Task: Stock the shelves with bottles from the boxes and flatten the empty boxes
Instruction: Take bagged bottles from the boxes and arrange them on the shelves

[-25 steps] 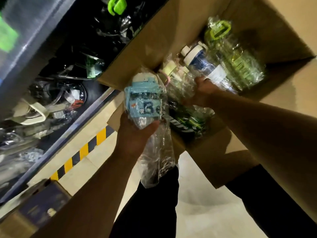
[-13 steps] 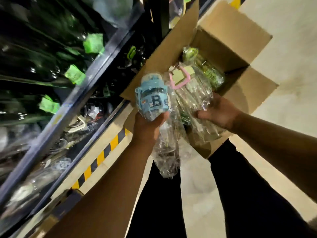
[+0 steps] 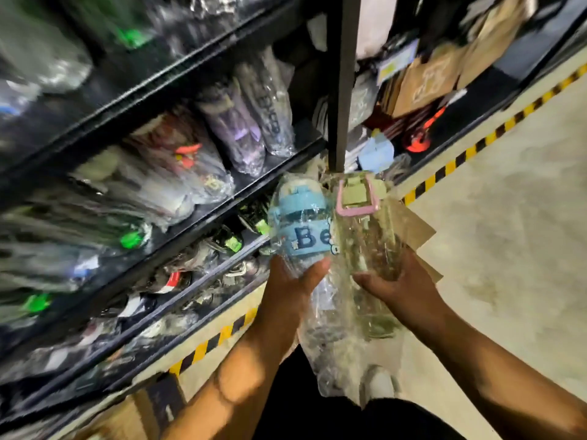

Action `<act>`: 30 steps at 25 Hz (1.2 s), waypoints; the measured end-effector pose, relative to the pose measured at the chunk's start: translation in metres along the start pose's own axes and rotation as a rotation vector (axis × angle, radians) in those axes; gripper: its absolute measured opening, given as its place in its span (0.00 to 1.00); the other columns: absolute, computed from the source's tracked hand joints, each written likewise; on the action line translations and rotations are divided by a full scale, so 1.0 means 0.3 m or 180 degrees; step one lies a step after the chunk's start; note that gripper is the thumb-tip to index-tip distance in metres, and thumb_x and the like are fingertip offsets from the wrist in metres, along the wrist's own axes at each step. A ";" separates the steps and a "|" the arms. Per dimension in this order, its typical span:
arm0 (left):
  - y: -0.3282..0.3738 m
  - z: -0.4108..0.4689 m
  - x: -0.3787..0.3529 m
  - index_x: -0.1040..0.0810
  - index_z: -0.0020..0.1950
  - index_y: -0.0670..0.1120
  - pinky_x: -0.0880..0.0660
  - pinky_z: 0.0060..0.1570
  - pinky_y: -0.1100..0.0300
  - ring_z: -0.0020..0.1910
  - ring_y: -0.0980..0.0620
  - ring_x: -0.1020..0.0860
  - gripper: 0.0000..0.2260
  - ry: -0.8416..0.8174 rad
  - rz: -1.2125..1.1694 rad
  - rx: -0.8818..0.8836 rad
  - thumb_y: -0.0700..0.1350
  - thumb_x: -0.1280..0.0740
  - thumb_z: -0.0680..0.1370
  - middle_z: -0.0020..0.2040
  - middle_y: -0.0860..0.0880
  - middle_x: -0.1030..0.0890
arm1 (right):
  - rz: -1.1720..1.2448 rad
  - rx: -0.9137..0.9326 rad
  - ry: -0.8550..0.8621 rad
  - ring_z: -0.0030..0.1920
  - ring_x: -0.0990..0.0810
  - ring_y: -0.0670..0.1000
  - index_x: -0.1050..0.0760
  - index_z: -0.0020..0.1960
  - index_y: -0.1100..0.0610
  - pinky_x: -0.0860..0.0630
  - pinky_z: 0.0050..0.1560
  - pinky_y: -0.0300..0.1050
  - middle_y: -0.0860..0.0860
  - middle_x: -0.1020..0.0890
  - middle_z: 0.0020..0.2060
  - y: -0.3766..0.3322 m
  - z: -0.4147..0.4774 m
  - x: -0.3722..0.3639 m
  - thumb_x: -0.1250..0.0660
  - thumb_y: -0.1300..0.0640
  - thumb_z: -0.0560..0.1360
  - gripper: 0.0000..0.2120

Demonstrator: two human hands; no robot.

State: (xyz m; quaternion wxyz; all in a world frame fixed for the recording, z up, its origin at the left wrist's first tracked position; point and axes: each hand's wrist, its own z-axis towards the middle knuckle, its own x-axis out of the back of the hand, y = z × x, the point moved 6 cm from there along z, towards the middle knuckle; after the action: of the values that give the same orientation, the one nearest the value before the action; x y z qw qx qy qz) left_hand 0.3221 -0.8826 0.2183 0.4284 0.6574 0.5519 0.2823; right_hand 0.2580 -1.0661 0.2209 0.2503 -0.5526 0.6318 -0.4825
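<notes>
Together, the left hand clasped the blue-capped bottle and the right hand the pink-handled bottle, both low on their bodies.

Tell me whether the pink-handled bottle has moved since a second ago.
Yes: the right hand has lifted the bottle out of the box, up toward the shelves.

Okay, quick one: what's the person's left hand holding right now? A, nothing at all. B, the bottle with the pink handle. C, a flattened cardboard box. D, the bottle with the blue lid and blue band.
D: the left hand grips the blue-lidded bottle in its clear wrap, while the right hand holds the pink-handled bottle beside it.
</notes>
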 end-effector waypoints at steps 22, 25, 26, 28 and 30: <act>1.258 -0.772 0.268 0.26 0.67 0.50 0.26 0.63 0.43 0.58 0.45 0.18 0.29 0.0288 0.0164 -0.2384 0.46 0.24 0.66 0.59 0.48 0.16 | 0.0228 0.2177 -0.0664 0.50 0.19 0.42 0.28 0.61 0.44 0.26 0.47 0.40 0.42 0.18 0.52 -1.353 -0.530 -0.108 0.22 0.40 0.62 0.30; 1.402 -0.749 0.361 0.28 0.68 0.51 0.24 0.61 0.41 0.57 0.45 0.17 0.36 0.0286 0.0226 -0.2469 0.52 0.22 0.61 0.58 0.47 0.16 | 0.0273 0.2399 -0.0449 0.46 0.19 0.37 0.28 0.60 0.45 0.28 0.43 0.35 0.41 0.18 0.51 -1.497 -0.523 -0.167 0.25 0.39 0.58 0.32; 1.449 -0.737 0.391 0.28 0.68 0.51 0.23 0.60 0.43 0.56 0.46 0.17 0.37 0.0325 0.0276 -0.2528 0.53 0.22 0.60 0.58 0.48 0.16 | 0.0295 0.2456 -0.0329 0.45 0.19 0.37 0.28 0.60 0.45 0.28 0.43 0.36 0.41 0.18 0.50 -1.538 -0.514 -0.177 0.24 0.40 0.60 0.31; 1.533 -0.713 0.437 0.29 0.68 0.51 0.21 0.56 0.48 0.54 0.49 0.16 0.37 0.0448 0.0337 -0.2649 0.52 0.21 0.62 0.58 0.49 0.16 | 0.0337 0.2574 -0.0103 0.48 0.19 0.40 0.29 0.59 0.45 0.27 0.45 0.38 0.41 0.19 0.50 -1.608 -0.480 -0.176 0.22 0.43 0.64 0.27; 1.614 -0.675 0.458 0.28 0.67 0.49 0.20 0.51 0.54 0.53 0.50 0.16 0.31 0.0436 0.0266 -0.2730 0.48 0.21 0.67 0.57 0.48 0.15 | 0.0369 0.2659 0.0127 0.50 0.21 0.43 0.30 0.59 0.46 0.28 0.45 0.38 0.42 0.20 0.50 -1.677 -0.428 -0.162 0.22 0.46 0.67 0.25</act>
State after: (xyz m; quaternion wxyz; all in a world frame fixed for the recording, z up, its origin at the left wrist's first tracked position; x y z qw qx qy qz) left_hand 0.4171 -0.7100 0.7238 0.6132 0.4215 0.3848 0.5460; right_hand 0.3913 -0.9392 0.7087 0.4673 -0.3578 0.4167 -0.6929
